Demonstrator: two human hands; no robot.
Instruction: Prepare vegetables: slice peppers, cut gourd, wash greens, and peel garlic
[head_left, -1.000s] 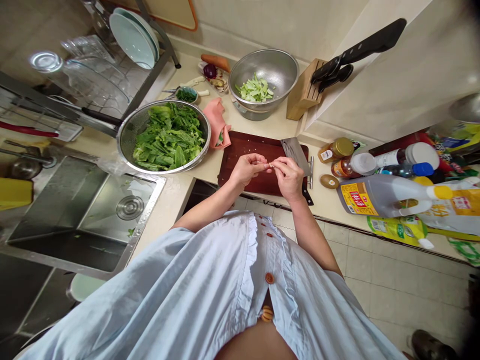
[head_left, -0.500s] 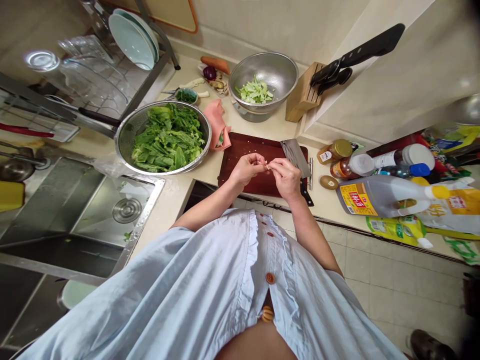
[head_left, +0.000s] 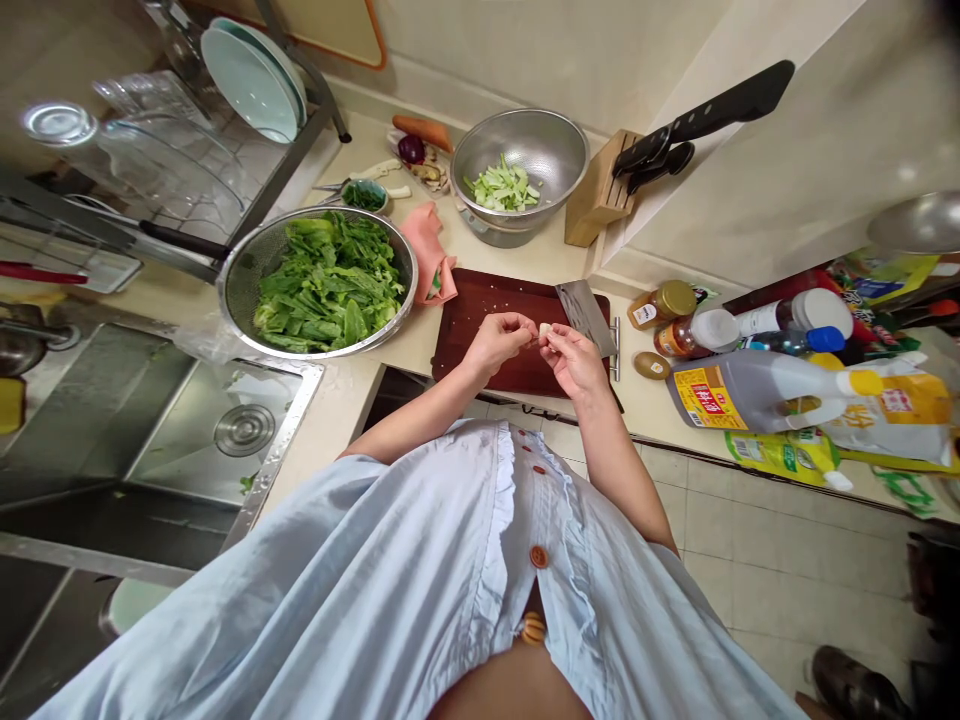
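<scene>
A small white garlic clove (head_left: pixel 544 329) is pinched between the thumb and fingertips of my right hand (head_left: pixel 574 358). Right beside it, the fingertips of my left hand (head_left: pixel 498 344) are pressed together; what they hold, if anything, is too small to make out. Both hands are over the front part of a dark red-brown cutting board (head_left: pixel 472 310). Tiny pale bits lie scattered on the board's far part. A cleaver (head_left: pixel 583 308) rests on the board's right side, its handle mostly hidden behind my right hand.
Left of the board stands a colander of leafy greens (head_left: pixel 330 280), with the sink (head_left: pixel 225 420) nearer me. Behind are a pink cloth (head_left: pixel 427 250), a metal bowl of cut pale-green stalks (head_left: pixel 555 150) and a knife block (head_left: pixel 592 205). Bottles and a large jug (head_left: pixel 742 385) crowd the right.
My right hand has turned so its fingers face up more, and the garlic clove shows more plainly. My left hand stays pinched beside it. The view has shifted slightly.
</scene>
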